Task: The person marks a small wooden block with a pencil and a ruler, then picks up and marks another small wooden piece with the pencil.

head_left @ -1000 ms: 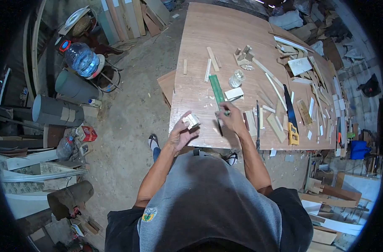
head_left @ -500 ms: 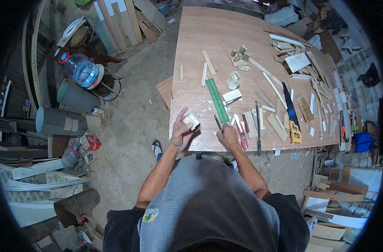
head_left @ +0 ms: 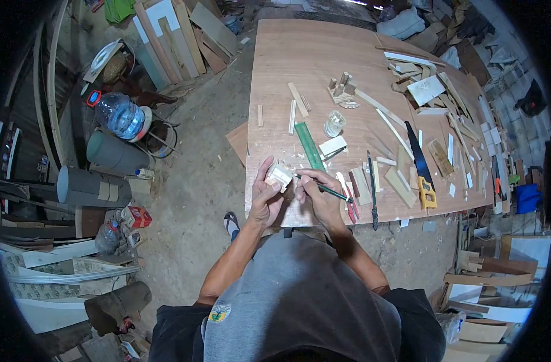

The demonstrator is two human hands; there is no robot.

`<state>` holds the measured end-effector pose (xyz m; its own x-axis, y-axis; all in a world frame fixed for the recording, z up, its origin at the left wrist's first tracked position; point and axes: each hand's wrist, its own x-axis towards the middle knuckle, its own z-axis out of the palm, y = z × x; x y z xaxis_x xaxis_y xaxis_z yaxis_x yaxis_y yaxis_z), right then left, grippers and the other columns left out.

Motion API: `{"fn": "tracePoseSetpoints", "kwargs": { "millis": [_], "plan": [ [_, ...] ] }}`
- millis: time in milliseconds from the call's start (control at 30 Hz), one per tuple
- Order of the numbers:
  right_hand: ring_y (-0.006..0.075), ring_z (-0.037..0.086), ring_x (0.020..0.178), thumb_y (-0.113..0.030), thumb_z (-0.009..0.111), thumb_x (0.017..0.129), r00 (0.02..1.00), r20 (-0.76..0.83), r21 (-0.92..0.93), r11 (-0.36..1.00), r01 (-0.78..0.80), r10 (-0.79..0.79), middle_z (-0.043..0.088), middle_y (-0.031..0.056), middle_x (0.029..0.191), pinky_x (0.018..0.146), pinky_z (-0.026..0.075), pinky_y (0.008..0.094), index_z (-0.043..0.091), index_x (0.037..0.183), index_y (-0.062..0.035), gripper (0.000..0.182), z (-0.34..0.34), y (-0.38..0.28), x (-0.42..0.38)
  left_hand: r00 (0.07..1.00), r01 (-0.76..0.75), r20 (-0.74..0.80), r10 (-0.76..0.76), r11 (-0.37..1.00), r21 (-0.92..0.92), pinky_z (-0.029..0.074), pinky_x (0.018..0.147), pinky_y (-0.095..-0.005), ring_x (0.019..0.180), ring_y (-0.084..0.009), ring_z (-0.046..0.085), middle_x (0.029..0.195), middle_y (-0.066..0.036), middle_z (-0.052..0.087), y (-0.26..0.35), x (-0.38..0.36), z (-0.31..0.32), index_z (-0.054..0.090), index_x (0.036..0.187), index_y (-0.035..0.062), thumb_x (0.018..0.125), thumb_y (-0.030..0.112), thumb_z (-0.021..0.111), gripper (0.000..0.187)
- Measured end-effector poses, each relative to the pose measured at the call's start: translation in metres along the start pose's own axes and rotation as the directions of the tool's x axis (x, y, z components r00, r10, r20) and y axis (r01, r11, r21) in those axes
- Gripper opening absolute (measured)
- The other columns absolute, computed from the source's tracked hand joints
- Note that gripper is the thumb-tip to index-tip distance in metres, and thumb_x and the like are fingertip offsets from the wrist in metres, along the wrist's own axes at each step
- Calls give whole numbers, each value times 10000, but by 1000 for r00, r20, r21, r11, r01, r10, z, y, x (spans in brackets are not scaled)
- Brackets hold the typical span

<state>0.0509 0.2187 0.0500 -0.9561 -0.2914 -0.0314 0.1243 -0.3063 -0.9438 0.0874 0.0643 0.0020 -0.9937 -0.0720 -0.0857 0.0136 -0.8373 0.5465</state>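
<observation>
My left hand (head_left: pixel 267 196) holds a small pale wooden piece (head_left: pixel 279 173) near the table's front edge. A dark pencil-like tool (head_left: pixel 333 192) is gripped in my right hand (head_left: pixel 321 198), its tip close to the right side of the wooden piece. Whether the tip touches it, I cannot tell. Beyond my right hand lies a green ruler (head_left: pixel 310 145). A glass jar (head_left: pixel 334 123) and a small white block (head_left: pixel 332 145) are to the ruler's right. Red-handled pliers (head_left: pixel 351 208) lie just right of my right hand.
On the wooden table (head_left: pixel 311 48), a saw with a yellow handle (head_left: pixel 427 192) lies to the right, beside wood strips (head_left: pixel 399 184). A pile of offcuts (head_left: pixel 426 90) occupies the back right. A large water bottle (head_left: pixel 121 114) stands off to the left.
My right hand has lifted from beside the ruler and moved left to the wooden piece, bringing the pencil-like tool with it. The camera view has shifted slightly.
</observation>
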Motion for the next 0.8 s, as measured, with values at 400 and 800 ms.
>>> {"fn": "tracePoseSetpoints", "kwargs": {
  "millis": [400,800],
  "plan": [
    [100,671,680,-13,669,888,969,-6,-315,920,232,-246,711,92,803,607,515,228,653,970,45,102,22,-8,1,992,-124,39,124,992,11,495,994,-379,1175,-236,584,1265,-125,570,9,-2,23,284,1524,59,818,94,755,849],
    [132,650,681,-49,701,849,948,18,-446,846,292,-318,693,102,793,605,499,279,666,943,19,121,22,-5,2,995,-89,47,87,995,36,454,1061,-377,1194,-238,581,1272,-120,571,11,0,17,271,1530,48,812,93,758,869]
  ]
}}
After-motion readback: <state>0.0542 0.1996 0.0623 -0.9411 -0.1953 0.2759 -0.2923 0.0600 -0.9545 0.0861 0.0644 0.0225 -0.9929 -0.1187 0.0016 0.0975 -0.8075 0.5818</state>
